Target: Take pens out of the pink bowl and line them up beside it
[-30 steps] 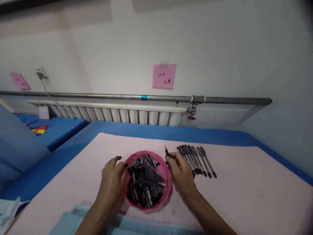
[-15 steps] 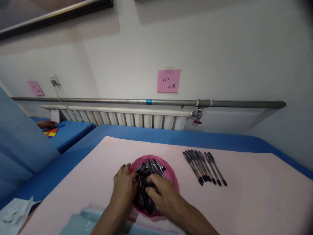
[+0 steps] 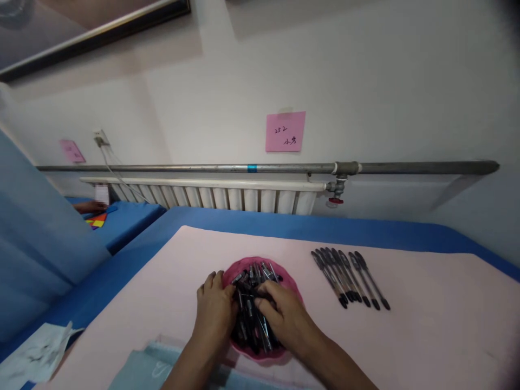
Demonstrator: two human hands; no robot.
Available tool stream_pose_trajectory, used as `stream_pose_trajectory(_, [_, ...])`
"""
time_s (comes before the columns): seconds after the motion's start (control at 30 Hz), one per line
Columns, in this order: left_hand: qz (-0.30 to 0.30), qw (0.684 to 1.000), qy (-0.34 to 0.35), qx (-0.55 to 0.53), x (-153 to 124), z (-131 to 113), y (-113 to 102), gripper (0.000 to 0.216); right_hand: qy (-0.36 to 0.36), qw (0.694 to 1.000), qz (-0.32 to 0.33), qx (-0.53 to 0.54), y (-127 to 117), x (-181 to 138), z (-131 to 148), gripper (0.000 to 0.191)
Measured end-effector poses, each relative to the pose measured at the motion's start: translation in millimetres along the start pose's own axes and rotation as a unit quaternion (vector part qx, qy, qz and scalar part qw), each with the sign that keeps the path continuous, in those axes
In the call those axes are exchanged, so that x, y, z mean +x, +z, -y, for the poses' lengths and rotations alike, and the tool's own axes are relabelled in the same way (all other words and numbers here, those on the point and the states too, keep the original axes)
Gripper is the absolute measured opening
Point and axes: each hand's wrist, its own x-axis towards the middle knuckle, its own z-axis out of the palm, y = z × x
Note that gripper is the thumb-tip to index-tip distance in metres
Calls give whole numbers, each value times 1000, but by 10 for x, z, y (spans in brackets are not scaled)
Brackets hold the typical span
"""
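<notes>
A pink bowl with a scalloped rim (image 3: 296, 287) holds a heap of black-capped pens (image 3: 249, 314). My left hand (image 3: 215, 311) grips the bowl's left side, fingers over the rim and thumb side down among the pens. Over the right half of the bowl, my right hand (image 3: 286, 314) has thumb and forefinger closed on a dark pen, most of which is lost among the others. To the right of the bowl, a row of clear pens with black caps (image 3: 349, 276) lies side by side on the pink sheet, slightly slanted.
The pink sheet (image 3: 430, 319) covers a blue table (image 3: 365, 230). Light-blue cloth (image 3: 142, 363) lies at the near edge, and a white printed sheet (image 3: 36, 352) at lower left. A radiator (image 3: 244, 197) and pipe run behind. Another person's hand (image 3: 91, 207) rests at far left.
The whole view has shifted, so things appear slightly farther right. My right hand has lifted a little among the pens, and more of them show below it. My left hand stays at the bowl.
</notes>
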Motion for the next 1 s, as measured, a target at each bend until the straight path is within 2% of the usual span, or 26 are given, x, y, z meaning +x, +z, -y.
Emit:
stream_pose_trajectory(0.27, [0,1000,1,19,28,-25,22,31,-8,1000,-17,14,9,-3,8,10])
stream_pose_trajectory(0.43, [-9,1000,3,-8,27,0,73,31,-12,1000,-13,-21,4,-18,5,11])
stream_pose_trajectory(0.5, [-35,999,10,-41,17,19,82,30,-9,1000,-13,-23,2,-17,1,11])
stream_pose_trajectory(0.57, [-85,992,25,-89,3,38,73,27,-7,1000,-12,-16,0,-13,-3,11])
stream_pose_trajectory(0.67, [-150,970,51,-183,-11,70,22,23,-3,1000,-17,1,-5,-7,-6,10])
stream_pose_trajectory(0.8, [-142,951,30,-273,3,154,-58,23,5,1000,-18,13,-25,-12,-7,10])
stream_pose_trajectory(0.9, [-153,955,7,-254,26,247,-83,20,9,1000,-22,11,-52,-10,-1,10])
stream_pose_trajectory(1.0, [-122,975,27,-185,38,279,-70,21,17,1000,-21,11,-69,-1,11,9])
